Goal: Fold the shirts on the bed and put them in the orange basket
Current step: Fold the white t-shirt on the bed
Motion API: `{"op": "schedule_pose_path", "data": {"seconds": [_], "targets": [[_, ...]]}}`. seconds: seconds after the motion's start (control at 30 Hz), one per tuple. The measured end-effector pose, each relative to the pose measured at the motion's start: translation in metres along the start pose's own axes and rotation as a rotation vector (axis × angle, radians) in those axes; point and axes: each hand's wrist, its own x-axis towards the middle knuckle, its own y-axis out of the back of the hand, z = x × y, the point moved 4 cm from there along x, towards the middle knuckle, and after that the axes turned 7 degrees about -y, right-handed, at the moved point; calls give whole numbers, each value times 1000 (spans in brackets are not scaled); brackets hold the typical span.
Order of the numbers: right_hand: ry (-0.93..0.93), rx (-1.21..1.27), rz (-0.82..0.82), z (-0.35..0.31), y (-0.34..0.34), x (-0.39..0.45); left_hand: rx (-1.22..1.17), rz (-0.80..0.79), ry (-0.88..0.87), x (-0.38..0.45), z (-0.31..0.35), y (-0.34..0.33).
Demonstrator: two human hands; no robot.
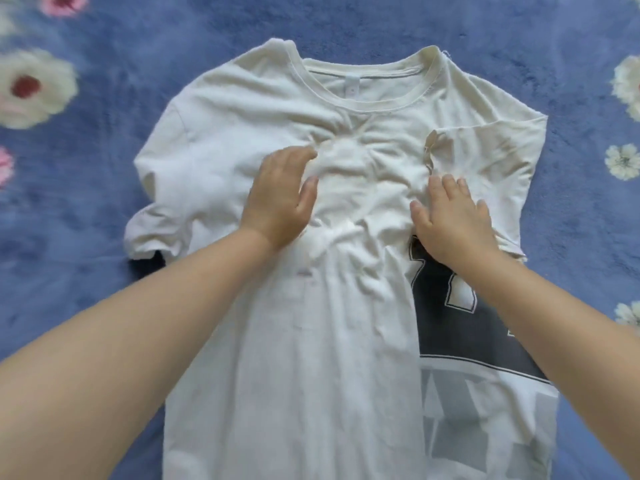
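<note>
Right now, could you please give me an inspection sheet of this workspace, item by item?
Surface: blue bed cover with white and pink flower prints.
Job's things: cream T-shirt spread out, neck away from the person, wrinkled at the chest; right sleeve folded inward; a dark printed shirt lies partly under it. Orange basket not in view.
Clutter: nothing seen.
Grips: left hand and right hand both flat, pressing the cream shirt.
Cables: nothing seen.
Surroundings: nothing seen beyond the bed.

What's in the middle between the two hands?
In the head view, only bunched, wrinkled cloth of the white shirt lies between the left hand and the right hand; both press flat on it.
</note>
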Motion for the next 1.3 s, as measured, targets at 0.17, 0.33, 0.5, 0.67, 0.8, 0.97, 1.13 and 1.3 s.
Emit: {"op": "schedule_pose_path", "data": {"seconds": [0.17, 0.33, 0.5, 0.67, 0.8, 0.97, 1.13, 1.3], "targets": [[288, 81, 134, -84, 5, -41, 139, 249, 196, -60, -46, 86], [343, 106, 93, -172, -15, -39, -157, 212, 1086, -109, -124, 118], [241, 92, 88, -196, -50, -29, -650, -85, 1222, -110, -132, 113], [247, 120, 186, -194, -58, -27, -1039, -316, 1159, -99, -113, 88], [272, 282, 262, -194, -60, -27, -1474, -391, 1180, -102, -97, 65], [297, 313, 306, -195, -62, -21, -1763, 33, 1021, -93, -111, 69], [291, 251, 325, -193, -62, -18, -1724, 538, 540, -82, -150, 145], [263, 186, 318, -194, -63, -20, -1650, 463, 883, -107, -162, 149]]}}
